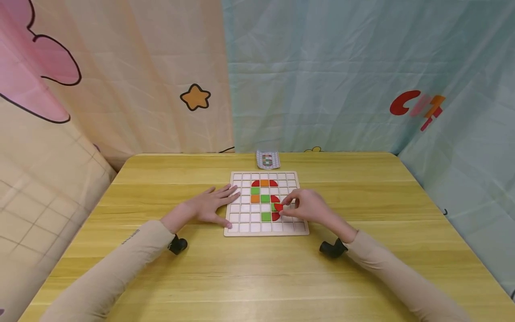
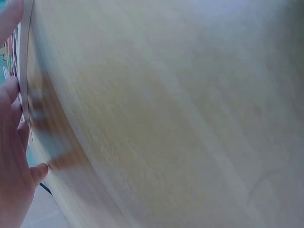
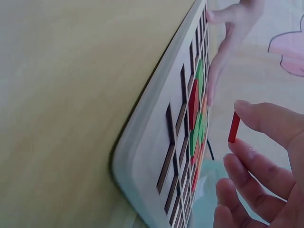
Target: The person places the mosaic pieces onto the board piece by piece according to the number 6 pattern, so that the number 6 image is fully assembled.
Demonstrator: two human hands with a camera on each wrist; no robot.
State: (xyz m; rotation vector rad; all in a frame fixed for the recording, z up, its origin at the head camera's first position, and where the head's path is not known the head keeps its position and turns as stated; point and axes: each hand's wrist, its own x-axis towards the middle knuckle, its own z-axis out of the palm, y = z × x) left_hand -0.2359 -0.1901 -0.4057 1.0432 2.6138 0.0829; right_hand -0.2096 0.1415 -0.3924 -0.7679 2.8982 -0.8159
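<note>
A square wooden grid board (image 1: 243,218) lies on the table, with red, green and orange tiles in some of its cells. My right hand (image 1: 309,206) pinches a red tile (image 3: 234,127) between thumb and index finger, just above the board's right-middle cells. Below that tile a green tile (image 1: 273,207) shows in part. My left hand (image 1: 210,206) rests with spread fingers on the board's left edge, the thumb at its lower left. In the left wrist view only part of the left hand (image 2: 12,156) shows.
Behind the board, a small printed card (image 1: 268,160) with a coloured grid pattern lies near the table's far edge. The wooden table (image 1: 257,277) runs up to patterned curtains (image 1: 334,76) at the back and sides.
</note>
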